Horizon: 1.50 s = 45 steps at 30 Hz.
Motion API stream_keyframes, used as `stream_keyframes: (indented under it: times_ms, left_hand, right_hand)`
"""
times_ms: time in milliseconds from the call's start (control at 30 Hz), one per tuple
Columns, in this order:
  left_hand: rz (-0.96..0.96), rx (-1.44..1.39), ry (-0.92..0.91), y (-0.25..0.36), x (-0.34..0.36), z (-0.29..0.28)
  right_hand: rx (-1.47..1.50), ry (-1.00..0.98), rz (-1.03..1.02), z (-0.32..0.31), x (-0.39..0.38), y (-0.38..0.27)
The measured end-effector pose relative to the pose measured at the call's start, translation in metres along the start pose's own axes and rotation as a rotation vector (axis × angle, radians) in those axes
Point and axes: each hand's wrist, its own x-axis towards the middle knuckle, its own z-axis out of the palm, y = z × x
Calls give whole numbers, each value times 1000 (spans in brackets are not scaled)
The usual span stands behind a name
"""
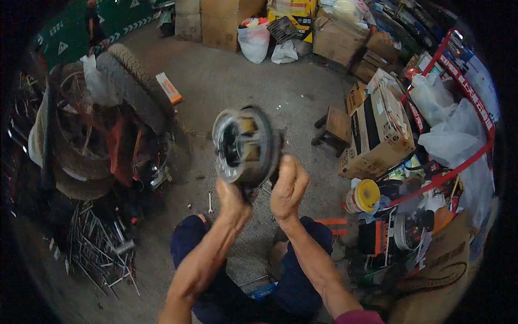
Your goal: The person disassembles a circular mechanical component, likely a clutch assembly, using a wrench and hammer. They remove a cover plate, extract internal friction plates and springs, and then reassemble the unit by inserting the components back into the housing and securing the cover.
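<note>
Above the concrete floor [302,102], between the person's raised hands, a round metal drum [245,146] was held up in front of the camera, its open face turned toward the left and tilted a little, with dark and yellowish parts showing inside the shiny rim. The left hand [233,201] gripped the drum from below, fingers curled shut around its lower edge. The right hand [288,186] was pressed against the drum's right rear side, fingers bent and closed on it (the fingertips themselves were hidden behind the part, so how far they wrapped could not be told). Both forearms rose from the lower edge, over knees in dark blue trousers [189,243]. A small wrench [210,202] lay on the floor just left of the left hand, well below the drum. To the left stood a tyre [129,81] leaning against a heap of rusty wheel parts [75,156], with an orange box [169,87] beside it, and a bundle of loose spokes [100,248] lay nearer the lower left. On the right, a low wooden stool [334,127] sat near a large cardboard box [380,127], and a yellow-lidded tub [363,195] stood below that box. White plastic bags [253,40] rested against cartons at the far wall, and a red rack [475,108] curved along the right rim.
</note>
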Motion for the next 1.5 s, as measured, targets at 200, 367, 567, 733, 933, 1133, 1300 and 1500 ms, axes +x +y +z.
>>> stream_keyframes:
  times_ms: [200,367,567,733,933,1133,1300,1500]
  left_hand:
    - [-166,-197,-439,-20,-1,-6]
    - [-311,-126,-853,-10,51,-44]
    - [-446,-170,-924,-9,25,-54]
    - [-446,-267,-988,-17,22,-53]
    - [-416,-221,-627,-23,25,-44]
    - [-261,-144,-274,-4,48,-53]
    - [224,178,33,41,16,-29]
    - [256,364,100,57,13,-13]
  right_hand:
    - [-412,-351,-208,-8,-6,-50]
    - [-457,-535,-71,-25,-27,-93]
    - [-456,-440,-114,-18,-58,-93]
    - [-414,-309,-241,-14,-70,-51]
    - [-423,-253,-312,13,-58,-28]
    - [-155,-425,188,-30,-31,-63]
    - [186,-705,524,-49,6,-72]
    - [646,-327,854,-26,7,-20]
